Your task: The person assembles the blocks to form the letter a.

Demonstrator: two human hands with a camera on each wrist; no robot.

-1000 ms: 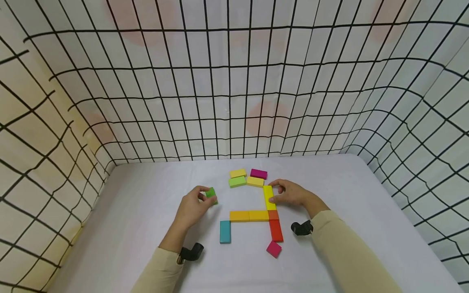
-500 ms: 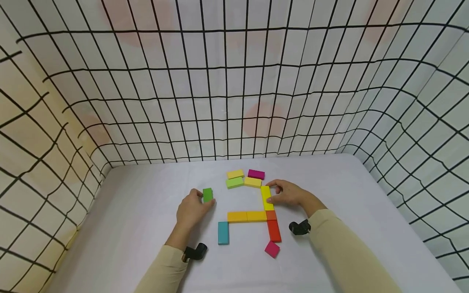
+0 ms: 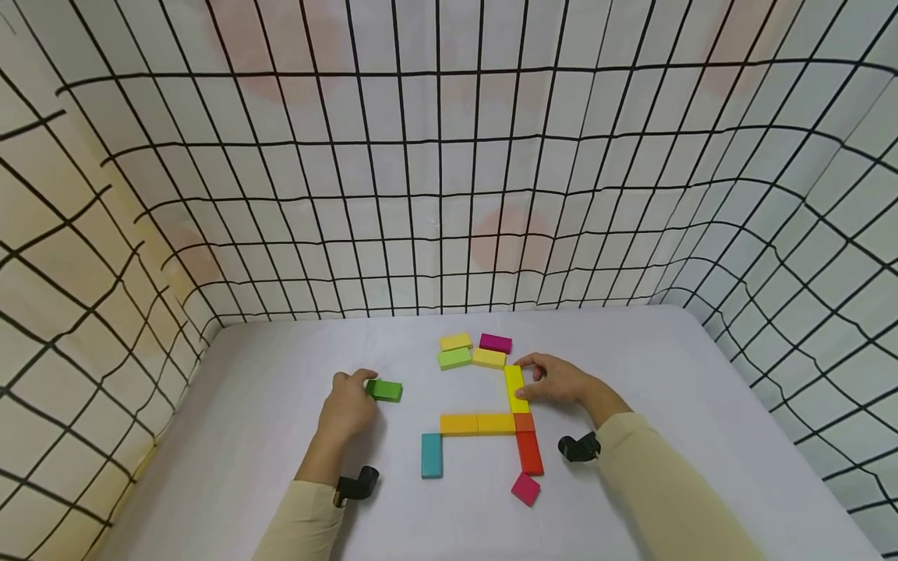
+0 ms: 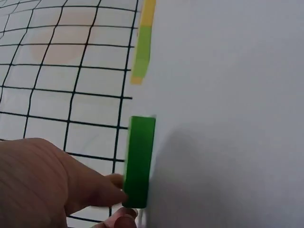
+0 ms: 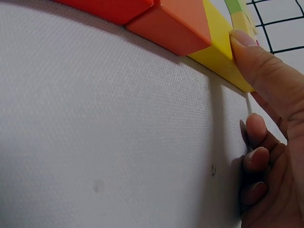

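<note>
My left hand (image 3: pixel 348 405) pinches one end of a green block (image 3: pixel 384 390) left of the layout. In the left wrist view that green block (image 4: pixel 140 161) points away from the thumb and fingers. On the right, my right hand (image 3: pixel 561 381) holds a bright yellow block (image 3: pixel 515 389), its thumb on the near side and its index finger at the far end. That block meets an orange block (image 3: pixel 524 422), with a red block (image 3: pixel 529 453) below it. In the right wrist view the thumb presses the yellow block (image 5: pixel 216 52); the other fingers are curled clear of it.
Two amber blocks (image 3: pixel 478 425) run left from the orange one toward a teal block (image 3: pixel 432 456). A crimson block (image 3: pixel 525 489) lies askew nearest me. Farther back lie a lime block (image 3: pixel 454 358), pale yellow blocks (image 3: pixel 489 358) and a magenta block (image 3: pixel 495 343). Black wire mesh (image 3: pixel 440 195) surrounds the table.
The green block has turned from nearly lengthwise to crosswise, and my left hand has shifted left and slightly toward me with it. My right hand keeps its place at the bright yellow block.
</note>
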